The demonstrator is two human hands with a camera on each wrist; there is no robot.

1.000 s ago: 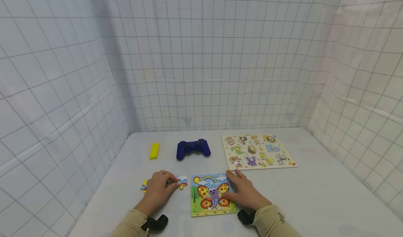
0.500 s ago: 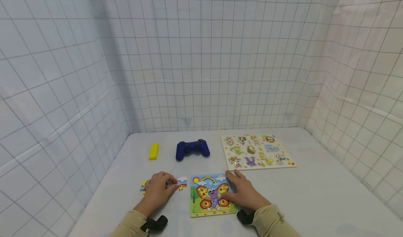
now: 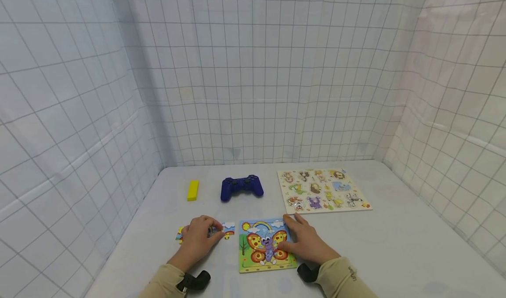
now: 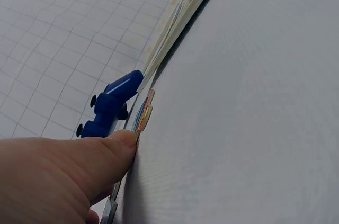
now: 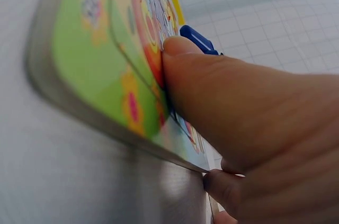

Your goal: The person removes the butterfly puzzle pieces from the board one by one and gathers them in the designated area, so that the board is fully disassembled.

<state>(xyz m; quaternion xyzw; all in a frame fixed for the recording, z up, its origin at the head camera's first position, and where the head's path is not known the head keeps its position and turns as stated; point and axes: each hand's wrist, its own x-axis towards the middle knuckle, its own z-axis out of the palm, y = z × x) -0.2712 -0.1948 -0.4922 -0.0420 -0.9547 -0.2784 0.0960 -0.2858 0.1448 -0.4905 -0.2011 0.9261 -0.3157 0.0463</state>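
Observation:
My left hand (image 3: 196, 238) is left of the puzzle board, with thumb and index finger pinching at a jigsaw piece (image 3: 228, 230) showing sky and a bit of rainbow. The piece's knobbed edge shows past the thumb in the left wrist view. Another colourful puzzle part (image 3: 180, 235) peeks out on the other side of this hand, mostly hidden. The square butterfly puzzle board (image 3: 267, 269) lies flat in front of me. At its right edge, my right hand (image 3: 308, 241) grips it, thumb on the picture and fingers along the far right corner.
A dark blue game controller (image 3: 242, 187) lies behind the board. To its left is a yellow block (image 3: 193, 190). At the back right lies a larger animal puzzle board (image 3: 324, 190). Gridded white sheets (image 3: 257, 91) enclose the table at the back and sides.
Both hands keep their places on the piece and the board. The whole head view has shifted very slightly; nothing else visibly differs.

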